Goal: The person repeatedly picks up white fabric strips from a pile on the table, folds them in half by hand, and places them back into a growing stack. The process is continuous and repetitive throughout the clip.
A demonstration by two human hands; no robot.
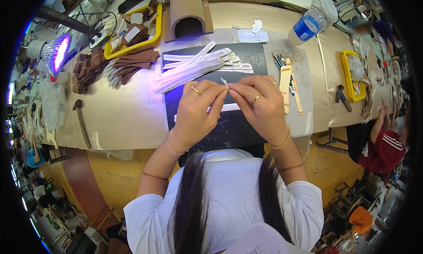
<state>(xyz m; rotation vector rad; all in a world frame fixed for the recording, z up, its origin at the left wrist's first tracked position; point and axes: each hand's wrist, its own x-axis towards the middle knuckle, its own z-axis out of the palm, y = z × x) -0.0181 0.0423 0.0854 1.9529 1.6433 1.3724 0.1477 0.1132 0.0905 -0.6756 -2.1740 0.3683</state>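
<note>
Both hands meet over a black mat, fingertips pinched together on one thin white strip. The left hand grips the strip from its side with thumb and forefinger; the right hand does the same from the other, so the two hands touch at the fingertips, with the strip's short end poking up between them. Each hand wears a ring, and each wrist a thin bracelet. Under the hands another white strip lies flat on the mat, partly covered by the fingers.

Just beyond the hands, a loose pile of white strips fans across the mat's far edge. To the right of the right hand lie a wooden stick and some small tools, which I cannot tell apart.

Further right, a hammer and a yellow tray rest on the bench. Left of the left hand sits a heap of brown pieces, then a second hammer.

Farthest out are a cardboard tube, a second yellow tray, a water bottle and, far left, a purple lamp. Another person in red sits off to the right.
</note>
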